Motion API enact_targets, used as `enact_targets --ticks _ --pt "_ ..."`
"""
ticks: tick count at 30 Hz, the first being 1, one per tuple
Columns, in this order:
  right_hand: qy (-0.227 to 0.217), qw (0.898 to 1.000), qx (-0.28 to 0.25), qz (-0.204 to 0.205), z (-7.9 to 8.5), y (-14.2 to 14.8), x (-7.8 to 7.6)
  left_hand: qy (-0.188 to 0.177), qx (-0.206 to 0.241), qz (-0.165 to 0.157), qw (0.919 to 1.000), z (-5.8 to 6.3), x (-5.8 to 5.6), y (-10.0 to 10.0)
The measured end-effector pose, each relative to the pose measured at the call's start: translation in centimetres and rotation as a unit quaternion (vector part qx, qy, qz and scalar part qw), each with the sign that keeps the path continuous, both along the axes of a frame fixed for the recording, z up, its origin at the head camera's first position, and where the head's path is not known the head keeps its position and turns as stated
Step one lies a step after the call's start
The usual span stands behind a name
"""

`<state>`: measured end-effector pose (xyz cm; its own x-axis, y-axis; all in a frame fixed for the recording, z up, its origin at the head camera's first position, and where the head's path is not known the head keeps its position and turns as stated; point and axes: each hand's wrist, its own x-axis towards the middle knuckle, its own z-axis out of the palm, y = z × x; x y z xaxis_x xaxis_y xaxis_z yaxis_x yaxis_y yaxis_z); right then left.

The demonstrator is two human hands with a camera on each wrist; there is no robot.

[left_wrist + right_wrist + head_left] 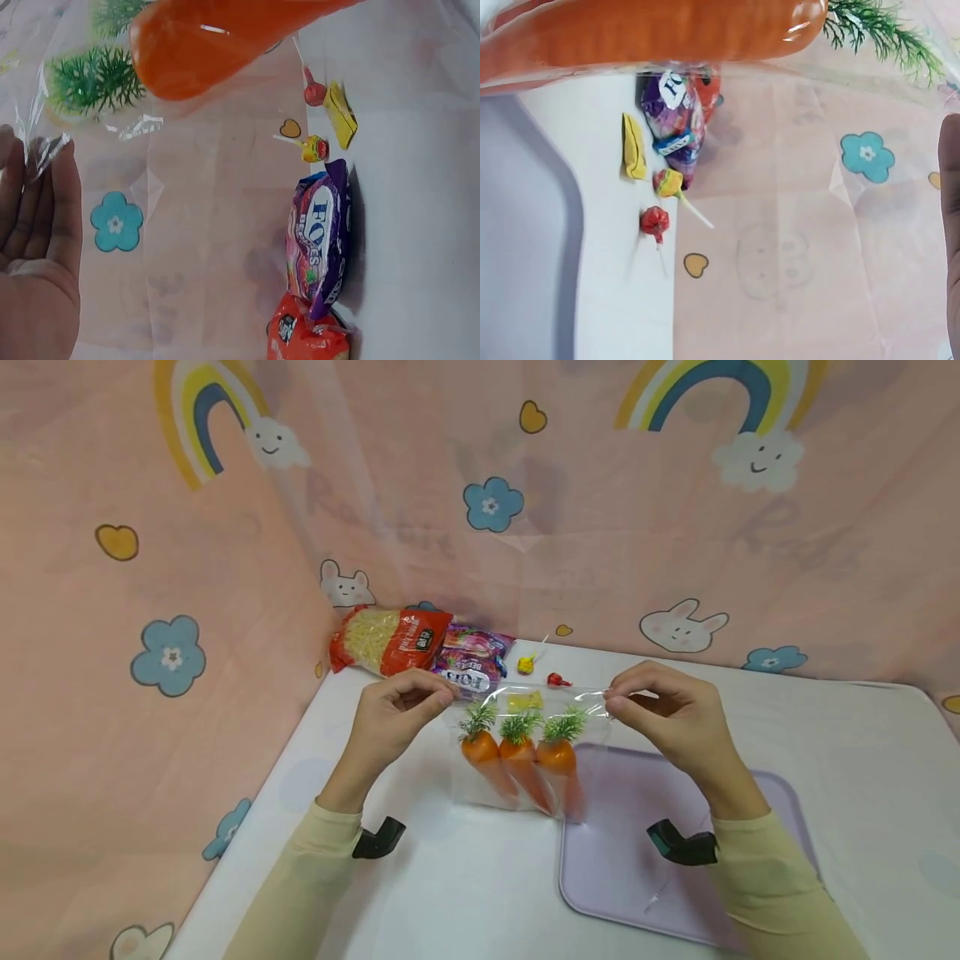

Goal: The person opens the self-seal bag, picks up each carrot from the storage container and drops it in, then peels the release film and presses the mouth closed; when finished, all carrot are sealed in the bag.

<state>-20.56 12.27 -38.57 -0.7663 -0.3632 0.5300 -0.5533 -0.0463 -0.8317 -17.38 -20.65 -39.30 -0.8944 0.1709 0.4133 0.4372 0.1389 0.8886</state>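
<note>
A clear plastic bag (480, 793) hangs upright above the table with three orange carrots (557, 757) inside, their green tops (564, 723) pointing up. My left hand (397, 714) pinches the bag's upper left corner. At the opposite upper corner, my right hand (678, 718) pinches the bag between thumb and fingers. The left wrist view shows a carrot (217, 45) through the film, near the left hand (41, 240). Only the edge of the right hand (951, 225) appears in the right wrist view, beside a carrot (660, 30).
A lilac tray (622, 877) lies partly under the bag and right arm. Toward the back left are a red-and-yellow packet (390, 639), a purple berries packet (472, 660), a yellow lollipop (526, 665), a red lollipop (557, 680) and a small yellow wrapper (341, 116). A patterned pink cloth (450, 568) hangs behind.
</note>
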Motion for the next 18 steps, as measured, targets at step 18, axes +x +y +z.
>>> enact_targets --ticks 18 --pt "0.024 0.998 0.053 -0.009 1.3 -0.4 0.6 0.083 -0.034 0.089 0.9920 0.6 1.6 1.6"
